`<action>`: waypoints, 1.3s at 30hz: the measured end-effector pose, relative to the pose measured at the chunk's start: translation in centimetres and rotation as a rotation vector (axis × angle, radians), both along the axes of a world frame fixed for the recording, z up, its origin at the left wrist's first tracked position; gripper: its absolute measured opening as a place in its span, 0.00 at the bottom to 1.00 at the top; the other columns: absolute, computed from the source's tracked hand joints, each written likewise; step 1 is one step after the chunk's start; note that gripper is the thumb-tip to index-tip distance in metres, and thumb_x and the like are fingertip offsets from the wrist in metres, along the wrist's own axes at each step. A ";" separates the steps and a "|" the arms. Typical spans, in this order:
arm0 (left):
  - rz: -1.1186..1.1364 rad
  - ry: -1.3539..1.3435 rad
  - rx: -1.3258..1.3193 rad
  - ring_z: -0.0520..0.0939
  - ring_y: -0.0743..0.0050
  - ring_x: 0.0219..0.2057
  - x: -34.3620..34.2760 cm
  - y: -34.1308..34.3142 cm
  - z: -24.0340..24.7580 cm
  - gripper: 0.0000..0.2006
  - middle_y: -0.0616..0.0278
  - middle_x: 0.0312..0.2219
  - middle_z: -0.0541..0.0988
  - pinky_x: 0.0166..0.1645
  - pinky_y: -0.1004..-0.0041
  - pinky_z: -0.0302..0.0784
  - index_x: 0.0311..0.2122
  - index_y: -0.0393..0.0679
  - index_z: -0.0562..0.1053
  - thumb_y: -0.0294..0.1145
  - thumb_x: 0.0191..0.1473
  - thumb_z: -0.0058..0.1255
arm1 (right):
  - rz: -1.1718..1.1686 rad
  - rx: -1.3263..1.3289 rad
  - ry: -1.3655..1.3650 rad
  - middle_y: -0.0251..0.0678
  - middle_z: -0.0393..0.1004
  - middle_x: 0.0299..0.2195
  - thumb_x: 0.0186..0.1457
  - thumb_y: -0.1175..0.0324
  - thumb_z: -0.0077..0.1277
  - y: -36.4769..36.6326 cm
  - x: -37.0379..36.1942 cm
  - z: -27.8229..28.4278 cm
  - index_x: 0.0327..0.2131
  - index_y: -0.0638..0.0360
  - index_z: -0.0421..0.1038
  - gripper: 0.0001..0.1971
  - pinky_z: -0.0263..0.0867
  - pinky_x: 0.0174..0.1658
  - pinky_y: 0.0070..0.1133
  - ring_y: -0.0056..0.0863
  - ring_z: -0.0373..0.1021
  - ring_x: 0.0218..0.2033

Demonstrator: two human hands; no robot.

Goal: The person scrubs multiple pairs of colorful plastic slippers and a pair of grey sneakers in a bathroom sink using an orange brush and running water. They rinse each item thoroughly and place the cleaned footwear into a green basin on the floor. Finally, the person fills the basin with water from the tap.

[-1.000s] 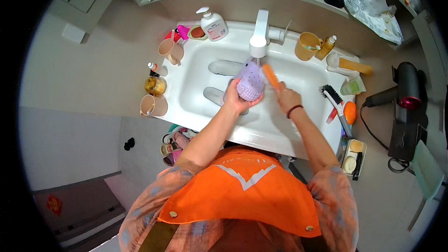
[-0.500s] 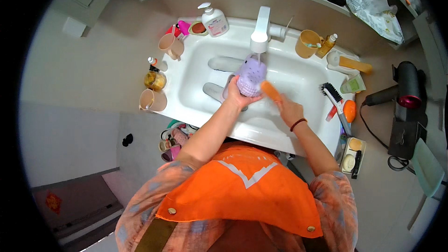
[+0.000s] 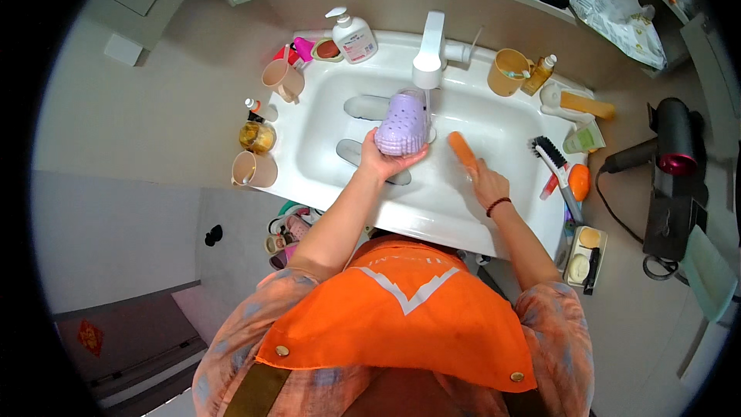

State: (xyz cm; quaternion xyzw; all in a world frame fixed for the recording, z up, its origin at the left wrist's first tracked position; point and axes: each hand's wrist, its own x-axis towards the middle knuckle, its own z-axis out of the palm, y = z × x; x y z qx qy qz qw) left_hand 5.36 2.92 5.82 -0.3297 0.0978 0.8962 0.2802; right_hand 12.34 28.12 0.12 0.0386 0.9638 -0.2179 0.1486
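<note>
I have the left hand cupped around the lower end of a purple clog, holding it over the white sink, just below the faucet; a thin water stream falls at the clog's right side. My right hand grips an orange brush, well apart from the clog. From here I see two long grey pieces lying in the sink, to the clog's left.

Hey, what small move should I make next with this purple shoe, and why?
Probably ease the purple shoe slightly right: your left hand holds it near the faucet, but the water seems to fall along its right edge, and your right hand holds the orange brush clear of it.
</note>
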 end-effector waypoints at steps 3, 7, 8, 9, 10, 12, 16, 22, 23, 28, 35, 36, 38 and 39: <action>-0.042 0.006 -0.030 0.66 0.43 0.55 -0.8 -1.1 -1.4 0.30 0.48 0.55 0.63 0.58 0.46 0.62 0.58 0.44 0.60 0.56 0.59 0.26 | -0.122 -0.286 0.080 0.49 0.73 0.28 0.62 0.52 0.34 -1.2 -1.1 0.2 0.42 0.56 0.62 0.17 0.62 0.31 0.41 0.51 0.70 0.29; 0.001 -0.058 -0.187 0.68 0.45 0.54 -0.8 -2.4 -3.1 0.35 0.48 0.54 0.66 0.56 0.46 0.64 0.57 0.44 0.61 0.63 0.58 0.25 | 0.085 -0.448 0.269 0.53 0.74 0.27 0.62 0.55 0.34 -7.4 -2.2 0.7 0.42 0.57 0.62 0.17 0.63 0.32 0.44 0.53 0.70 0.29; 0.013 -0.071 -0.251 0.69 0.46 0.53 -0.9 -2.5 -2.8 0.35 0.49 0.53 0.67 0.55 0.47 0.66 0.57 0.43 0.61 0.64 0.57 0.26 | 0.057 -0.445 0.219 0.53 0.74 0.27 0.62 0.55 0.34 -8.4 -2.2 1.1 0.42 0.57 0.63 0.17 0.63 0.33 0.43 0.53 0.70 0.30; 0.032 -0.081 -0.312 0.70 0.47 0.52 -1.1 -2.8 -2.5 0.36 0.50 0.52 0.68 0.54 0.47 0.68 0.56 0.43 0.62 0.66 0.57 0.27 | 0.037 -0.440 0.172 0.52 0.74 0.28 0.62 0.55 0.35 -9.2 -2.2 2.0 0.43 0.57 0.63 0.17 0.63 0.33 0.43 0.53 0.71 0.30; -0.019 0.019 -0.445 0.72 0.48 0.51 -1.0 -3.1 -2.2 0.34 0.51 0.50 0.70 0.51 0.49 0.71 0.54 0.42 0.63 0.63 0.57 0.31 | 0.018 -0.435 0.125 0.52 0.74 0.29 0.62 0.55 0.35 -9.9 -2.4 2.5 0.43 0.57 0.63 0.17 0.64 0.34 0.43 0.53 0.71 0.31; -0.127 0.217 -0.710 0.75 0.51 0.47 -0.5 -3.8 -1.9 0.29 0.51 0.47 0.72 0.46 0.52 0.77 0.52 0.41 0.64 0.57 0.57 0.38 | 0.009 -0.417 0.100 0.52 0.74 0.30 0.61 0.55 0.35 -11.4 -2.7 2.2 0.44 0.58 0.63 0.17 0.64 0.35 0.42 0.52 0.71 0.32; -0.114 0.147 -0.823 0.77 0.53 0.43 -1.1 -4.7 -3.9 0.22 0.49 0.43 0.73 0.36 0.53 0.82 0.51 0.42 0.63 0.32 0.51 0.51 | -0.173 -0.439 0.120 0.55 0.74 0.32 0.60 0.60 0.37 -12.6 -7.5 -3.3 0.47 0.59 0.63 0.17 0.66 0.38 0.41 0.52 0.71 0.35; -0.128 0.105 -0.802 0.77 0.54 0.42 -0.7 -4.8 -3.7 0.22 0.50 0.43 0.73 0.37 0.56 0.83 0.51 0.40 0.63 0.35 0.51 0.51 | -0.156 -0.542 0.086 0.56 0.73 0.37 0.62 0.56 0.32 -11.0 -8.3 -2.5 0.46 0.62 0.65 0.20 0.64 0.44 0.40 0.55 0.69 0.41; -0.130 0.101 -0.821 0.77 0.54 0.42 -0.6 -4.9 -4.2 0.22 0.50 0.43 0.73 0.38 0.56 0.83 0.51 0.40 0.63 0.35 0.51 0.52 | -0.104 -0.500 0.055 0.57 0.72 0.38 0.61 0.57 0.32 -11.7 -6.5 -2.0 0.46 0.61 0.65 0.20 0.64 0.44 0.40 0.54 0.69 0.41; -0.148 0.106 -0.804 0.77 0.55 0.42 -0.1 -5.8 -6.0 0.22 0.50 0.43 0.72 0.38 0.56 0.82 0.50 0.41 0.64 0.35 0.51 0.51 | -0.138 -0.372 -0.095 0.58 0.72 0.39 0.60 0.59 0.36 -11.4 -10.1 -0.2 0.47 0.63 0.64 0.19 0.64 0.43 0.42 0.53 0.69 0.41; -0.136 0.130 -0.920 0.78 0.53 0.41 0.6 -5.4 -4.4 0.28 0.51 0.47 0.70 0.36 0.57 0.84 0.54 0.45 0.57 0.29 0.48 0.54 | 0.039 -0.281 -0.065 0.56 0.73 0.37 0.61 0.58 0.34 -10.8 -6.9 1.2 0.47 0.61 0.62 0.18 0.64 0.44 0.42 0.53 0.69 0.41; -0.155 0.168 -0.930 0.78 0.53 0.41 1.1 -5.5 -4.3 0.30 0.51 0.47 0.69 0.36 0.58 0.84 0.55 0.45 0.56 0.28 0.48 0.55 | 0.036 -0.247 -0.060 0.53 0.73 0.38 0.61 0.57 0.33 -10.4 -7.3 1.0 0.47 0.60 0.63 0.19 0.65 0.44 0.40 0.52 0.70 0.41; -0.183 0.250 -0.973 0.78 0.54 0.40 1.5 -5.3 -3.5 0.31 0.51 0.47 0.69 0.35 0.59 0.84 0.56 0.46 0.56 0.27 0.47 0.56 | 0.023 -0.186 -0.050 0.49 0.74 0.38 0.62 0.55 0.30 -8.9 -8.7 0.1 0.48 0.58 0.63 0.21 0.65 0.44 0.38 0.49 0.71 0.40; -0.194 0.295 -1.004 0.78 0.55 0.40 1.3 -5.0 -2.4 0.32 0.52 0.47 0.69 0.34 0.60 0.84 0.56 0.46 0.56 0.27 0.47 0.56 | 0.032 -0.127 -0.066 0.48 0.75 0.37 0.62 0.55 0.31 -8.2 -9.6 -0.2 0.48 0.57 0.64 0.20 0.65 0.44 0.38 0.48 0.71 0.40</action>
